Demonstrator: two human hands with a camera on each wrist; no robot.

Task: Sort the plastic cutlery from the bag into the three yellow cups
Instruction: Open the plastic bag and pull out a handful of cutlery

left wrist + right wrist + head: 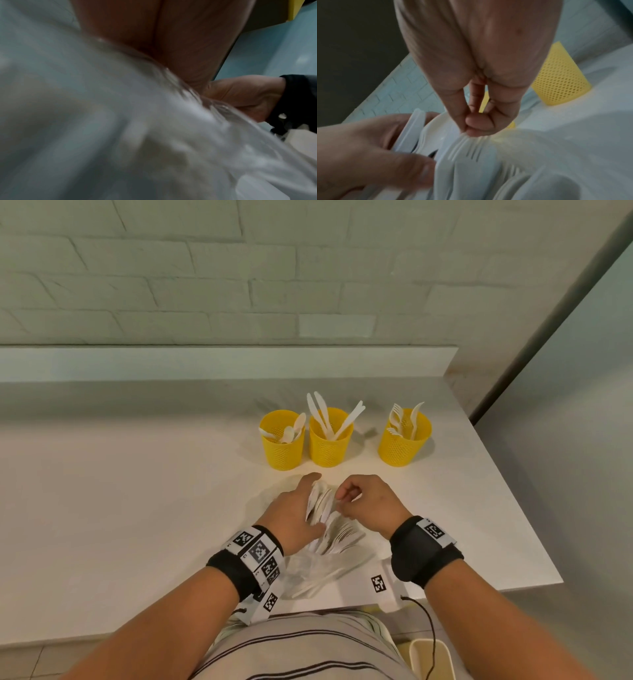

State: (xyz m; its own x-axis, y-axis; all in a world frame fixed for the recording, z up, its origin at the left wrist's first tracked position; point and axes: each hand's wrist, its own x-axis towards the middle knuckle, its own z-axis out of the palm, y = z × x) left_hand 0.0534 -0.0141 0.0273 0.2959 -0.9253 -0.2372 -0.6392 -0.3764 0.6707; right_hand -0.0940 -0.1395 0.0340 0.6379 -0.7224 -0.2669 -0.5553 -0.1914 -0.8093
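We see three yellow cups (283, 445) (329, 441) (403, 441) standing in a row toward the counter's (137, 491) far right corner, cutlery poking above their rims. A narrow gap separates the left two; a wider one opens before the right cup. The bag (318, 566) lies at the near edge. Leftward, the counter offers broad open surface.

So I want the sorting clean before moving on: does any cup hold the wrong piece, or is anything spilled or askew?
Nothing stands out. The left cup holds spoons, the middle cup knives, the right cup forks; all stand upright on the counter.
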